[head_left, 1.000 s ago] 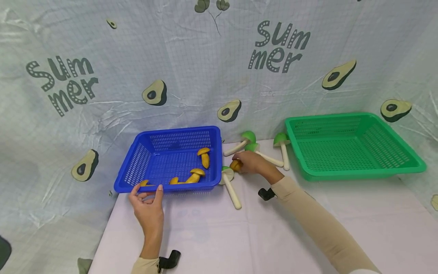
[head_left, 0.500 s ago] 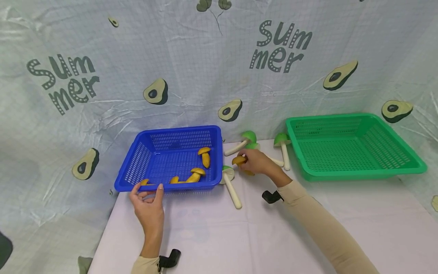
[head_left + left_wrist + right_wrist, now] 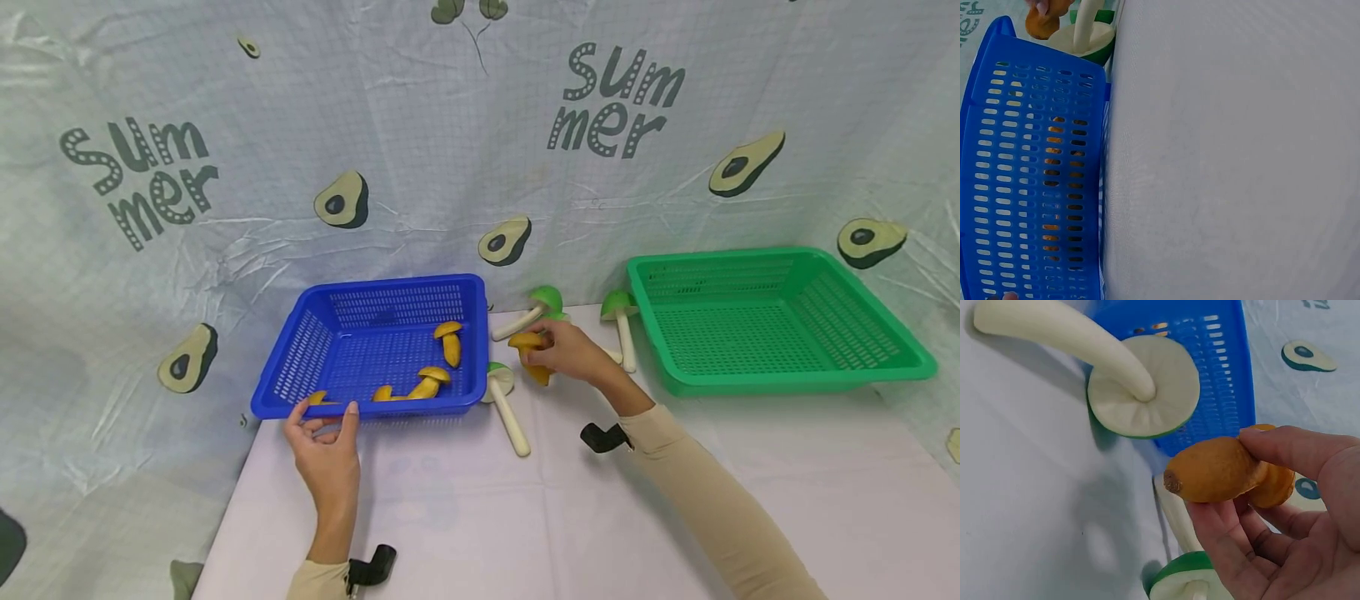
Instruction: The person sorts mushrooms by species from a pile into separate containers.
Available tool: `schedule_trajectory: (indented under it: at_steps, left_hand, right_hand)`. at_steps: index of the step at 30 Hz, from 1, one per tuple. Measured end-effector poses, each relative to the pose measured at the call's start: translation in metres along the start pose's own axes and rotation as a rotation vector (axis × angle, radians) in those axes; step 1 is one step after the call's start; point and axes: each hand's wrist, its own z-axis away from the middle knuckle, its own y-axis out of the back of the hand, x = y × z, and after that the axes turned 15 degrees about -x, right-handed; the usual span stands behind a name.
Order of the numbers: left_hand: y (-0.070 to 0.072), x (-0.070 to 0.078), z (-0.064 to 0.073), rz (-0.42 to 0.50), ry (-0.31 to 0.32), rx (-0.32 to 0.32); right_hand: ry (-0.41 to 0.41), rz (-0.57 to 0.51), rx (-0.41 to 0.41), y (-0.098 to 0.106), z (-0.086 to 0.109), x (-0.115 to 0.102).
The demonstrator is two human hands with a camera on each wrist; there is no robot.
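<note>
Just right of a perforated blue basket (image 3: 397, 305), a right hand (image 3: 566, 352) pinches an ochre mushroom (image 3: 1211, 470), thumb and bent fingers parted only by its thickness. From my remote post I see a left hand (image 3: 327, 454) hold the basket's front rim, thumb and forefinger spread along it. A long-stemmed green-capped mushroom (image 3: 510, 419) lies in the way at the basket's front right corner; three more green-capped mushrooms (image 3: 547, 298) lie farther right, one partly hidden by the right hand. Inside the basket I make out four yellow mushrooms (image 3: 452, 348). A slatted green basket (image 3: 787, 382) stands well to its right, an avocado-print cloth (image 3: 427, 142) behind. My wrist view shows the held stem plump and smooth, its end dark and rough, near a creased, cream-coloured cap underside.
</note>
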Motion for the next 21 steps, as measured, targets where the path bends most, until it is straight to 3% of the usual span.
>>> schedule_trajectory:
  at_steps: [7, 21]
  left_hand:
    - [0.0, 0.001, 0.0, 0.003, -0.003, 0.001]
    - [0.0, 0.0, 0.0, 0.003, -0.004, 0.007]
  right_hand:
    - [0.021, -0.158, -0.049, 0.0, 0.005, -0.006]
    - [0.105, -0.175, -0.021, -0.004, 0.011, -0.027]
